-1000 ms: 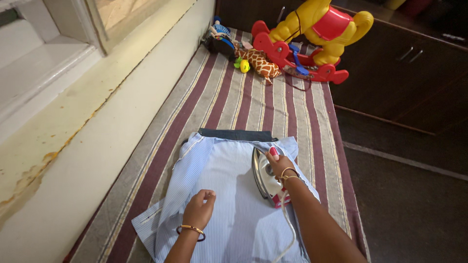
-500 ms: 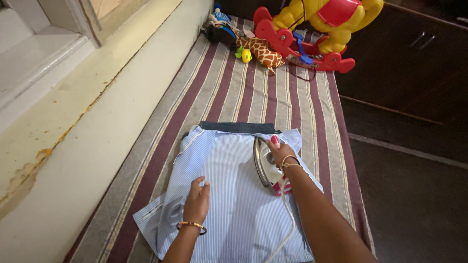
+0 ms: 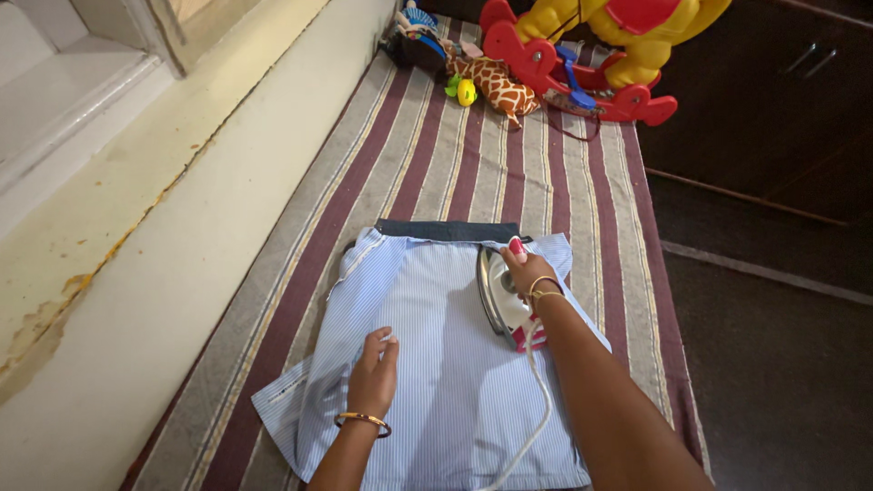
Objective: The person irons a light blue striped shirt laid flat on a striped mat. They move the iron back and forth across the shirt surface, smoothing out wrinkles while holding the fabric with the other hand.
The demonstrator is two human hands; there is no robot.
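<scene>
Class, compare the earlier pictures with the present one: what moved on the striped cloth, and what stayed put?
The right hand has pushed the iron forward along the blue striped shirt, closer to its dark collar. The left hand went from loosely curled to lying flat on the fabric. The shirt and toys kept their places.

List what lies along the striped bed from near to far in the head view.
Left hand flat on the pale blue striped shirt → iron under the right hand → dark collar → bare striped cover → giraffe toy → red and yellow ride-on toy.
</scene>
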